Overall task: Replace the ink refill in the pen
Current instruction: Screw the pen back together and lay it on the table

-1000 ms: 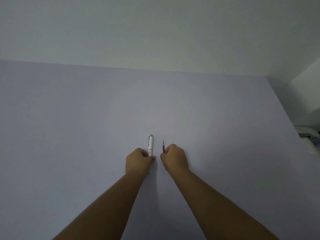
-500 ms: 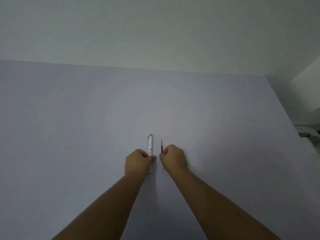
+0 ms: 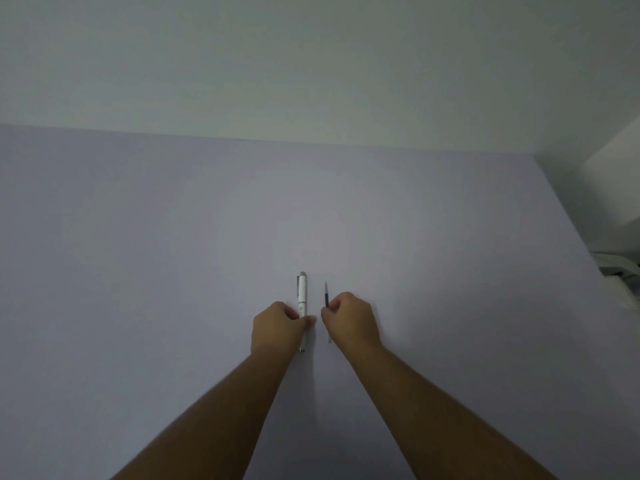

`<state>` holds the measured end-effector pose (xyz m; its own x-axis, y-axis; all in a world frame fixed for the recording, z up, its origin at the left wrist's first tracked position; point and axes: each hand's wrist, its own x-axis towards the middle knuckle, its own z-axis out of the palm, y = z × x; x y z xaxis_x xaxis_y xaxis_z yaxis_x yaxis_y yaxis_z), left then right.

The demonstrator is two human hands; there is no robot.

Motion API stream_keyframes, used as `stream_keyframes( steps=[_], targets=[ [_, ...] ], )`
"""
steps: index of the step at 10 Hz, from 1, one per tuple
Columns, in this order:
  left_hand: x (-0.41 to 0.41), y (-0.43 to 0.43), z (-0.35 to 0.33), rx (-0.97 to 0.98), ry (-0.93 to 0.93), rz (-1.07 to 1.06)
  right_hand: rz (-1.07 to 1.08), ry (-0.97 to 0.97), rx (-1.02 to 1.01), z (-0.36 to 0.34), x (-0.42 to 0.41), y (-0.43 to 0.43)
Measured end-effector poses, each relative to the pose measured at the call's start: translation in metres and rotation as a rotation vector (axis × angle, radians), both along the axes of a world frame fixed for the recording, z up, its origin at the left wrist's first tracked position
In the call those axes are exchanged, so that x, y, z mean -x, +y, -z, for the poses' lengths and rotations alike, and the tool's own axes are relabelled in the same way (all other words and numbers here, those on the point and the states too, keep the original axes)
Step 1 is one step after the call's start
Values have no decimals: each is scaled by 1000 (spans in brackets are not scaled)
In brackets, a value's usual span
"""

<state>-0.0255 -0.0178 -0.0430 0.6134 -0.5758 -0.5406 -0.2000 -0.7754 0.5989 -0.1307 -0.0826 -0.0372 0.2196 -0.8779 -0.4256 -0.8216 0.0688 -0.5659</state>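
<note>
A white pen [image 3: 302,292] with a grey cap end and a clip points away from me over the pale lilac table [image 3: 173,254]. My left hand [image 3: 278,327] grips its middle, and the pen's tip shows below the hand. Just to the right, my right hand [image 3: 351,322] pinches a thin dark ink refill [image 3: 326,295], which also points away from me. The refill's lower end sticks out under the hand. Pen and refill run side by side, a small gap apart.
A plain pale wall [image 3: 311,64] rises behind the table's far edge. At the right, past the table's edge, stand a white block [image 3: 613,188] and some white and grey items [image 3: 620,271].
Both hands hold nearly still. The refill in my right hand has shifted slightly left, closer to the pen.
</note>
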Motion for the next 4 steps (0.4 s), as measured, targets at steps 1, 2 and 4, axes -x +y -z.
stream_keyframes(
  steps=[1,2,4],
  targets=[
    [-1,0,1,4,-10,0,1,-2,3,0,0,0],
    [-2,2,1,8,-6,0,2,-5,-1,-1,2,1],
    [-4,5,-2,10,-4,7,37,-17,-5,-4,2,2]
  ],
)
